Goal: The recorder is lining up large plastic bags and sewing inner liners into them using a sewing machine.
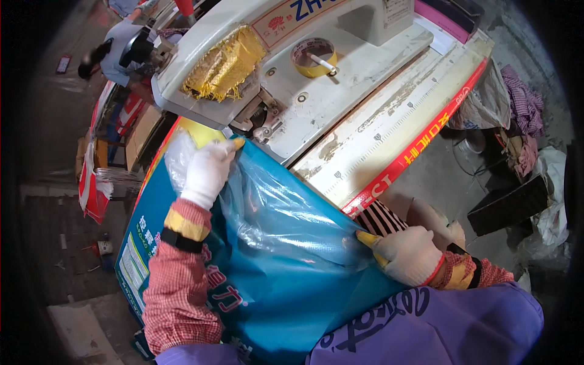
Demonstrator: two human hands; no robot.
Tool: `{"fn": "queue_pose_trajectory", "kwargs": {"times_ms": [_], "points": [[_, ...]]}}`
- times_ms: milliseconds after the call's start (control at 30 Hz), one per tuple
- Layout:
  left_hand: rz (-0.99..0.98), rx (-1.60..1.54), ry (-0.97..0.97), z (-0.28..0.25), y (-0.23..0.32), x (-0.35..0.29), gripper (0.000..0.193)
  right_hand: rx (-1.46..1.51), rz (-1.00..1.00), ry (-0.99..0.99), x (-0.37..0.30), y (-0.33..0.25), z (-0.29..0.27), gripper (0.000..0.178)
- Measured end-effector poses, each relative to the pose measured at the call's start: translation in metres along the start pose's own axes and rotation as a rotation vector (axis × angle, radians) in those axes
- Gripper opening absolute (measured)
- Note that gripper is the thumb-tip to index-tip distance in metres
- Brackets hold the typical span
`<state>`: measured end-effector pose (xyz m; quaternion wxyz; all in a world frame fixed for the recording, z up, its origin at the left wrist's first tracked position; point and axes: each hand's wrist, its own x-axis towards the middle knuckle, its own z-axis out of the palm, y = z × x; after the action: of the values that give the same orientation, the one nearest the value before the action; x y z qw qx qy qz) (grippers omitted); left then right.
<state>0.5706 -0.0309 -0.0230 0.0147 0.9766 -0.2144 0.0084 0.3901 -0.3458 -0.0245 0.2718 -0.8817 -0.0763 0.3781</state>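
Observation:
A large teal printed bag (286,304) with clear plastic film (261,225) along its edge spreads in front of me. My left hand (208,171), in a white glove with a yellow fingertip cover, pinches the bag's edge beside the needle area of an industrial sewing machine (322,91). At the other end of that edge, my right hand (409,254) grips the bag, its fingers also gloved and yellow-tipped. Between both hands the edge runs taut along the machine's table (377,152). Under the left hand the film is bunched up.
A tape roll (313,58) lies on the machine bed, and a worn yellow pad (225,64) is fixed to the machine's head. Behind it at the left, another person (125,48) bends over. A dark box (508,207), plastic sheeting and pink checked cloth (522,103) are at the right.

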Motion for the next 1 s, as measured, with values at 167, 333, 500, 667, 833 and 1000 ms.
{"fn": "queue_pose_trajectory", "kwargs": {"times_ms": [167, 333, 500, 667, 833, 1000], "points": [[-0.156, -0.297, 0.177, 0.045, -0.135, 0.040, 0.024, -0.285, -0.215, 0.222, 0.048, -0.043, 0.009, 0.018], [-0.124, 0.218, 0.371, -0.049, -0.161, 0.078, 0.021, -0.381, -0.448, 0.784, 0.140, -0.120, -0.004, 0.022], [-0.084, 0.352, 0.214, -0.112, -0.051, 0.045, 0.022, -0.389, -0.445, 0.327, 0.168, -0.141, -0.061, 0.027], [0.252, 0.168, -0.120, -0.130, 0.085, -0.003, 0.014, -0.602, -0.911, -0.035, 0.232, -0.120, -0.104, 0.023], [0.664, 0.276, -0.456, -0.121, 0.173, -0.017, 0.046, -0.148, -0.732, -0.091, 0.237, -0.116, -0.103, 0.023], [0.312, 0.103, -1.394, -0.172, 0.177, 0.007, 0.031, -0.103, -0.777, 0.147, 0.218, -0.112, -0.089, 0.022]]}}
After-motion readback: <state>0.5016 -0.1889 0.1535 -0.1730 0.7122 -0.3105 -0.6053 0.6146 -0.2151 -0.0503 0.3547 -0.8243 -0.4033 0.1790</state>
